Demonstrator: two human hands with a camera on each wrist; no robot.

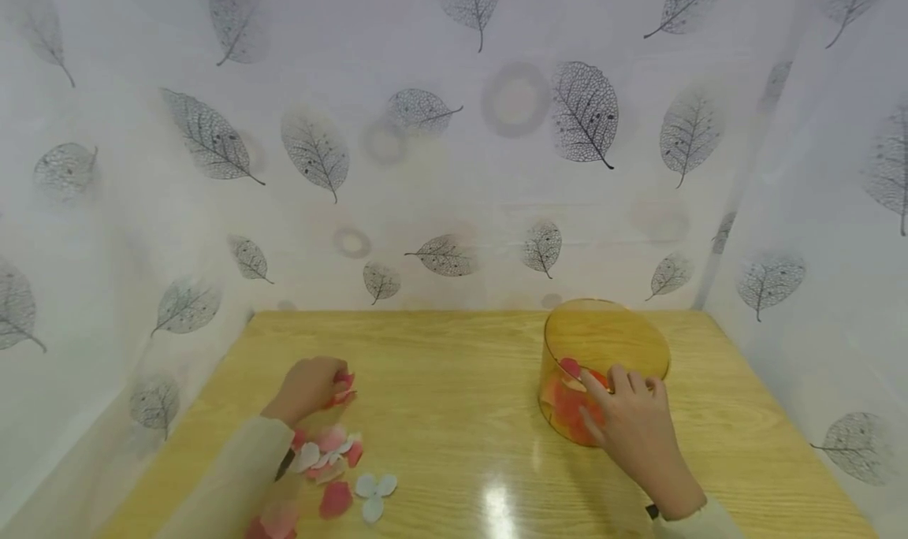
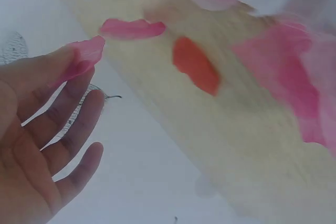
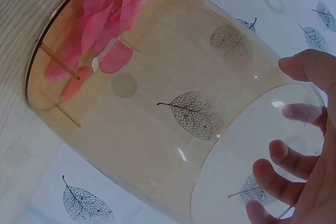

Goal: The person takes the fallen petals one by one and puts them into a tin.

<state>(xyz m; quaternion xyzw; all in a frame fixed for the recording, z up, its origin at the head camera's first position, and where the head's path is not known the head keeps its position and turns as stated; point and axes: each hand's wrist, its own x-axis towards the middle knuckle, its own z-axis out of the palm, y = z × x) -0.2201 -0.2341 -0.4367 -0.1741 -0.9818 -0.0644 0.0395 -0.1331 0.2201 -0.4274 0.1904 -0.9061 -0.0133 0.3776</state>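
My left hand (image 1: 308, 385) pinches a pink petal (image 2: 86, 59) between thumb and index finger, its other fingers spread loosely. It is just beyond a pile of pink and white petals (image 1: 330, 448) at the left of the table. A pink petal (image 2: 134, 29) and an orange one (image 2: 195, 66) lie near it in the left wrist view. At the right stands a clear round container (image 3: 157, 124), with pink and orange petals (image 3: 97, 30) at its bottom. My right hand (image 1: 634, 421) holds its rim, thumb at the outer wall and fingers curled over the edge.
A dark pink petal (image 1: 336, 499), a white three-petalled piece (image 1: 374, 492) and more pink petals (image 1: 278, 519) lie near the table's front left. White leaf-printed sheets (image 1: 454, 169) enclose the wooden table (image 1: 454, 381) at the back and both sides.
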